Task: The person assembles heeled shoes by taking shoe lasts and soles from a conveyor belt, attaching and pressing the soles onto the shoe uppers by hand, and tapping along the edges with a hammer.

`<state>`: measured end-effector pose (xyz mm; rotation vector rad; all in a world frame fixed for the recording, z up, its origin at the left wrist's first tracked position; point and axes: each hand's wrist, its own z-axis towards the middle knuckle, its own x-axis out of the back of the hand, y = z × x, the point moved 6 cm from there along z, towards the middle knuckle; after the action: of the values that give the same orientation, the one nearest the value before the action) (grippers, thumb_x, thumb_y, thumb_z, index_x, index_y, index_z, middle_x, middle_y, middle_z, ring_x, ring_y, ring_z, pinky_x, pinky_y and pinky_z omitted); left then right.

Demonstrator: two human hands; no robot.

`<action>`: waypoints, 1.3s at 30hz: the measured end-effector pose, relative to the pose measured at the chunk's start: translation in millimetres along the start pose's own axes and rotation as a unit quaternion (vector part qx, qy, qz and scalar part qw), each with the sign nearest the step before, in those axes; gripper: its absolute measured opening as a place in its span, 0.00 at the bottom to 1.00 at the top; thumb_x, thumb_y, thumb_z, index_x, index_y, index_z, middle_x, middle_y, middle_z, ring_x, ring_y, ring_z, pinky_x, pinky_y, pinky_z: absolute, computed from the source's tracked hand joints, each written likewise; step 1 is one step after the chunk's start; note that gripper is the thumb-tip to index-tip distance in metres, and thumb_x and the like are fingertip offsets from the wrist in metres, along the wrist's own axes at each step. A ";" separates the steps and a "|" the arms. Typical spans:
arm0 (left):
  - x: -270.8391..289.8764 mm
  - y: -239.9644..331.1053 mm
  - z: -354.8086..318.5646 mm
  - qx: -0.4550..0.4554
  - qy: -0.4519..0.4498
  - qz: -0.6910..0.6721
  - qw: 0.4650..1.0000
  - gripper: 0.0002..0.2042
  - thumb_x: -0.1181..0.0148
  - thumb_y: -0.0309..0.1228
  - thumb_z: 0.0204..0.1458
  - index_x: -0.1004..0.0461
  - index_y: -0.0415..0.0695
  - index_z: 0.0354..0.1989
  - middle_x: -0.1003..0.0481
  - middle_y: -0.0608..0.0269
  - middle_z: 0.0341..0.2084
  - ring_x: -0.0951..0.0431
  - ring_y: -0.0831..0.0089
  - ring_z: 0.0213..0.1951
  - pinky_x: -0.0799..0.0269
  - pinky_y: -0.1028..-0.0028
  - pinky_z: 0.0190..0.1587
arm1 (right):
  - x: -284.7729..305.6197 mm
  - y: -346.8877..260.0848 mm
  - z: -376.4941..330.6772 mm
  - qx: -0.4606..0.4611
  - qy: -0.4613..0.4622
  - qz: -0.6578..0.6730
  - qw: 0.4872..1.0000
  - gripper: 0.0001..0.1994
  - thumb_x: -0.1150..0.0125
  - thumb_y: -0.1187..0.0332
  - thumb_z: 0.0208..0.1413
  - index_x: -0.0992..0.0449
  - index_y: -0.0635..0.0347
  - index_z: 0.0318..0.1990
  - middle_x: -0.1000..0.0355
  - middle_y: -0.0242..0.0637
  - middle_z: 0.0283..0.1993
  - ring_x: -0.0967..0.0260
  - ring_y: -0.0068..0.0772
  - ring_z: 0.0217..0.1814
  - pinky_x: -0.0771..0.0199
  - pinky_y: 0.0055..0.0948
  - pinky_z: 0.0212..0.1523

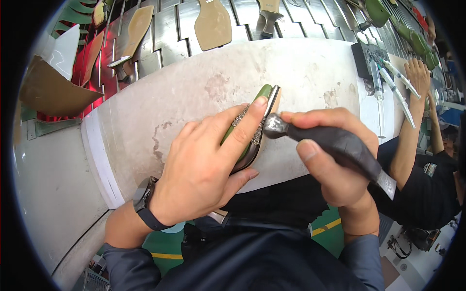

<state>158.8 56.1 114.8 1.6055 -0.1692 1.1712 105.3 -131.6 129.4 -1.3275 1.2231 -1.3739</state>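
My left hand [204,160] is wrapped over a green sandal [263,92] with a glittery strap and a dark edge along its sole. The index finger lies along the sandal and the thumb presses its near end. In my right hand [340,150] is a hammer [335,143], dark in the middle, with a rounded silver face and a flat metal end. Its rounded face is against or very near the sandal's right edge; I cannot tell if they touch. Much of the sandal is hidden under my left hand.
Beneath my hands is a stained pale worktop [310,68]. Beyond it runs a slatted metal conveyor [170,29] carrying tan soles [213,24]. Several syringes [395,94] lie by a dark block [367,63] at right. A co-worker's arm [412,116] reaches in nearby.
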 end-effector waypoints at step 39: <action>4.9 -31.2 -26.5 -0.010 0.113 -0.123 0.986 0.20 0.39 0.33 0.64 0.24 0.34 0.60 0.19 0.44 0.42 0.18 0.47 0.43 0.24 0.61 0.49 | -68.8 -18.4 -59.9 0.343 0.052 -0.281 0.895 0.18 0.24 0.78 0.43 0.18 0.70 0.44 0.19 0.51 0.45 0.17 0.52 0.47 0.14 0.38 0.49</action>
<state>165.4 92.0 95.7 1.4179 0.1602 1.1432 52.2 -55.7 138.3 -1.1192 0.3108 -2.0562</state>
